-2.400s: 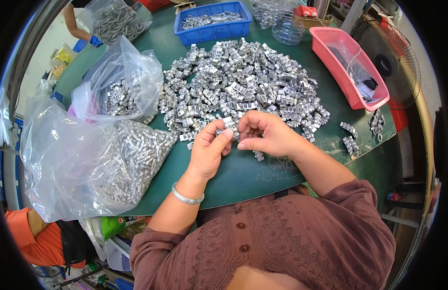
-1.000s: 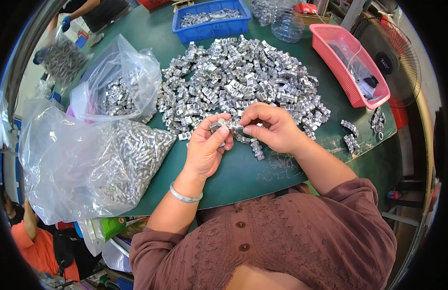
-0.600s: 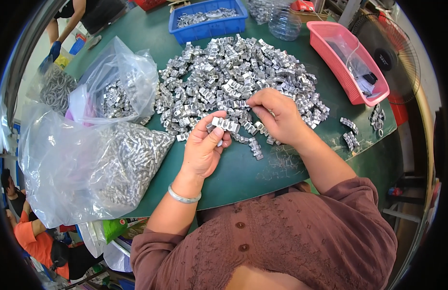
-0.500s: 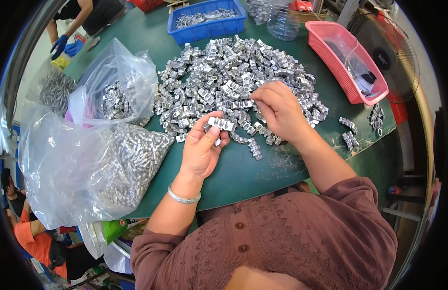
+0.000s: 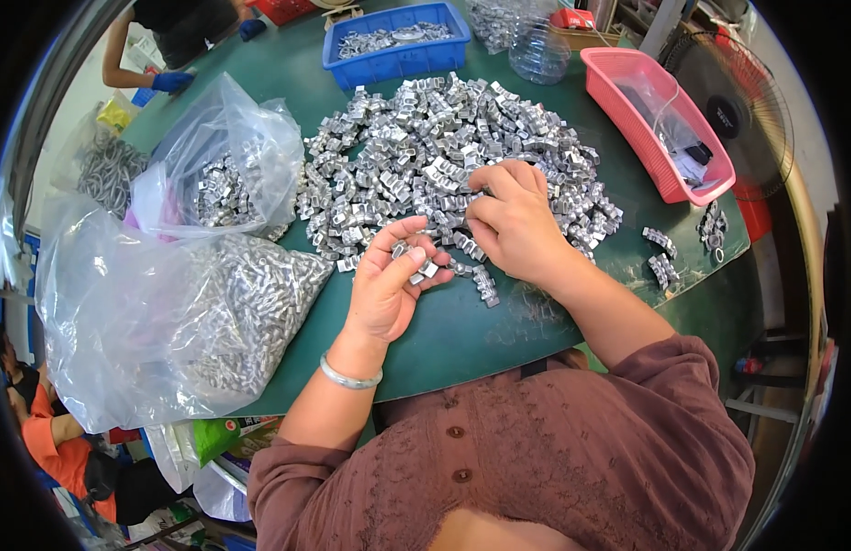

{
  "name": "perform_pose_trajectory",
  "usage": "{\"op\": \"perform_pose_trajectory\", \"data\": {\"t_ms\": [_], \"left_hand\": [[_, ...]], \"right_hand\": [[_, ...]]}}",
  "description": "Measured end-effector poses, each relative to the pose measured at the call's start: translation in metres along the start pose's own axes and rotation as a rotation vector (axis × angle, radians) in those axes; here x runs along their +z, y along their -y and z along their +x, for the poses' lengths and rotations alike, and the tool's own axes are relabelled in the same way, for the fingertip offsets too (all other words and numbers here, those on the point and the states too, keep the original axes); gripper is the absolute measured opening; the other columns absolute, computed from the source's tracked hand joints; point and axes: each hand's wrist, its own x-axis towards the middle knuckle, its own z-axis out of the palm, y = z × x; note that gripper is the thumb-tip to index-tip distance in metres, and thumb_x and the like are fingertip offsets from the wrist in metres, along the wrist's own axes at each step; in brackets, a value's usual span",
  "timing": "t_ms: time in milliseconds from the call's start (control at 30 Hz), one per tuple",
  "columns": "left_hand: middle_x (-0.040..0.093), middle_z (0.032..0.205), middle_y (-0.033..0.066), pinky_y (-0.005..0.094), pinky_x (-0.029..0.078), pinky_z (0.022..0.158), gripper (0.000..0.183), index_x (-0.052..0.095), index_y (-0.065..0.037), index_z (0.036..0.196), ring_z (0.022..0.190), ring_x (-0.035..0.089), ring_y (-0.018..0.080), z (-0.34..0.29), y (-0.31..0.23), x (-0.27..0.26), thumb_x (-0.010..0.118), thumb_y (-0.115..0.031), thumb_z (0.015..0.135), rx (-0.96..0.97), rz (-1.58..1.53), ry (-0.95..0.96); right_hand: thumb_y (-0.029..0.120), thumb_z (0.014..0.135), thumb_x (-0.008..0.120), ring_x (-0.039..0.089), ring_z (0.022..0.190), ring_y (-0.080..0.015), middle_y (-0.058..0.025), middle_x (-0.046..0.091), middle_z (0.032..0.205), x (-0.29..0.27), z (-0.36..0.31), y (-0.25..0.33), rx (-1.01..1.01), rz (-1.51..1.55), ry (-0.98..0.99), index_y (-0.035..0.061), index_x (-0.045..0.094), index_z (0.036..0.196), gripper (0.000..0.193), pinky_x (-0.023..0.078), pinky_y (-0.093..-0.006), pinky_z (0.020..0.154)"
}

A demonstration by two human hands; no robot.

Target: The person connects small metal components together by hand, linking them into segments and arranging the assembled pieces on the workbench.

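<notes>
My left hand point(image 5: 381, 292) is closed around a few small silvery metal pieces point(image 5: 413, 261), the thumb pressing on them and the fingertips curled up behind. A broad heap of similar block-like metal pieces point(image 5: 389, 138) covers the middle of the green table point(image 5: 334, 344). Over the near right part of that heap, my right hand point(image 5: 519, 220) has its thumb and fingers pinched together. What lies between those fingertips, if anything, is hidden. One short row of joined pieces point(image 5: 485, 286) rests on the table between my hands, just in front of the heap.
Clear plastic bags of metal parts point(image 5: 251, 303) stand at the left. A blue bin point(image 5: 398, 60) is behind the heap; a pink basket point(image 5: 650, 129) sits at right, near a fan point(image 5: 728, 110). Across the table works a person with a blue glove point(image 5: 172, 81).
My left hand has rotated, and the pieces in it have shifted lower in its grasp. My right hand has come slightly left and nearer. The co-worker's gloved hand has moved right.
</notes>
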Motion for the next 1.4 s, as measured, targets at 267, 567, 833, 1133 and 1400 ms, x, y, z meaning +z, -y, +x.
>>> {"op": "perform_pose_trajectory", "data": {"t_ms": [267, 567, 833, 1133, 1400], "left_hand": [[0.052, 0.072, 0.0026, 0.0230, 0.041, 0.049, 0.014, 0.053, -0.005, 0.095, 0.064, 0.053, 0.0131, 0.000, 0.003, 0.001, 0.053, -0.007, 0.080, -0.045, 0.134, -0.112], [0.050, 0.062, 0.0009, 0.0208, 0.036, 0.043, 0.010, 0.054, -0.005, 0.090, 0.054, 0.050, 0.0117, 0.001, 0.005, 0.002, 0.055, -0.010, 0.081, -0.076, 0.196, -0.138], [0.050, 0.062, 0.0018, 0.0207, 0.035, 0.042, 0.012, 0.053, -0.004, 0.086, 0.052, 0.049, 0.0112, 0.000, 0.005, 0.002, 0.056, -0.015, 0.082, -0.122, 0.263, -0.127], [0.051, 0.063, 0.0036, 0.0221, 0.035, 0.044, 0.005, 0.053, -0.007, 0.086, 0.055, 0.049, 0.0141, -0.001, -0.001, 0.002, 0.050, -0.008, 0.081, -0.080, 0.121, -0.102], [0.050, 0.066, 0.0041, 0.0217, 0.035, 0.045, 0.009, 0.052, -0.006, 0.089, 0.058, 0.047, 0.0132, -0.002, -0.002, 0.000, 0.048, -0.011, 0.084, -0.096, 0.037, -0.005]], "right_hand": [[0.013, 0.061, 0.065, 0.038, 0.103, -0.0268, -0.0091, 0.045, 0.109, -0.004, -0.001, 0.003, 0.032, -0.056, 0.114, 0.0056, 0.063, 0.075, 0.016, 0.028, -0.0409, 0.085], [0.013, 0.060, 0.065, 0.035, 0.110, -0.0311, -0.0106, 0.044, 0.117, 0.002, 0.000, 0.001, 0.047, 0.029, 0.141, 0.0071, 0.063, 0.072, 0.013, 0.024, -0.0456, 0.089], [0.012, 0.062, 0.060, 0.046, 0.096, -0.0275, -0.0081, 0.053, 0.095, 0.001, 0.003, 0.012, -0.225, 0.083, -0.054, 0.0047, 0.053, 0.073, 0.015, 0.034, -0.0422, 0.082], [0.003, 0.072, 0.061, 0.055, 0.079, -0.0158, -0.0056, 0.057, 0.087, 0.003, -0.007, 0.000, 0.190, 0.906, 0.130, 0.0029, 0.053, 0.095, 0.024, 0.044, -0.0281, 0.070], [-0.003, 0.076, 0.056, 0.055, 0.082, -0.0102, -0.0066, 0.058, 0.092, 0.000, -0.007, -0.002, 0.517, 1.530, 0.188, -0.0007, 0.051, 0.102, 0.027, 0.046, -0.0238, 0.072]]}}
